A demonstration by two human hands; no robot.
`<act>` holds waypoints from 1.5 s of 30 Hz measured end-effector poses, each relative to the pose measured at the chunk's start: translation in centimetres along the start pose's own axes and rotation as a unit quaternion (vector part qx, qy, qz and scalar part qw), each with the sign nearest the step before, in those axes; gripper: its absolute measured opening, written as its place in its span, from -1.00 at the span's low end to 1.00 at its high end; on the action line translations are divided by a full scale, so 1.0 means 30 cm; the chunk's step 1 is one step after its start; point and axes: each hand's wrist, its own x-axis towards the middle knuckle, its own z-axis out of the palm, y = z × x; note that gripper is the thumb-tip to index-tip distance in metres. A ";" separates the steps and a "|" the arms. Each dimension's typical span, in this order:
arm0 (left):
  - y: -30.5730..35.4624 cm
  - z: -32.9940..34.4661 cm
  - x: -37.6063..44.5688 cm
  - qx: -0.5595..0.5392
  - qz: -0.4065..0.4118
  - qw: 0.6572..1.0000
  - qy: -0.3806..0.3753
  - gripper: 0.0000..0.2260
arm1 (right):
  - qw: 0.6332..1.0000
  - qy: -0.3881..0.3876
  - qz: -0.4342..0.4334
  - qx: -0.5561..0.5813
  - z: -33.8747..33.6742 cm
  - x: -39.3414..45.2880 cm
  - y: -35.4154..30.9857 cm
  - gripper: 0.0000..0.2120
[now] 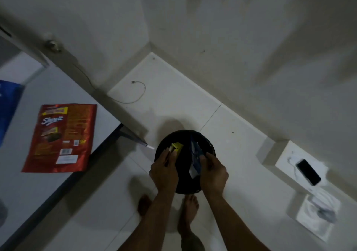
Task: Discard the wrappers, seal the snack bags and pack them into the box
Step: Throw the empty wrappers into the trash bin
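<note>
Both grips are closed over the black bin [210,147] on the floor: left hand [163,170] pinching a yellow wrapper [176,146], right hand [213,170] a blue wrapper [196,155]. Discarding is underway; next, letting go. Far left, the red snack bag [61,136] lies flat on the surface [19,189], apparently unsealed.

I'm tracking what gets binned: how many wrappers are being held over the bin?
2: a yellow wrapper in the left hand, a blue wrapper in the right hand. The dark bin may hide others.
</note>
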 end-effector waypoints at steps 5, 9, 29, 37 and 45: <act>0.019 -0.011 0.001 0.037 0.003 0.999 -0.022 -0.66 | 1.000 -0.004 -0.008 -0.017 -0.007 0.028 0.012 -0.67; 0.103 -0.058 -0.040 0.005 0.023 1.000 -0.019 -0.66 | 1.000 -0.010 -0.015 -0.001 -0.071 0.005 -0.088 -0.67; 0.671 -0.782 -0.326 -0.150 0.181 0.970 0.067 -0.66 | 0.957 -0.071 -0.239 0.150 -0.295 -0.500 -0.831 -0.76; 0.466 -1.207 -0.265 -0.117 0.163 0.970 0.140 -0.67 | 0.941 -0.120 -0.286 0.136 -0.098 -0.744 -0.932 -0.75; 0.308 -1.402 -0.121 -0.056 0.102 0.976 0.182 -0.59 | 0.946 -0.145 -0.289 0.012 0.174 -0.861 -0.885 -0.69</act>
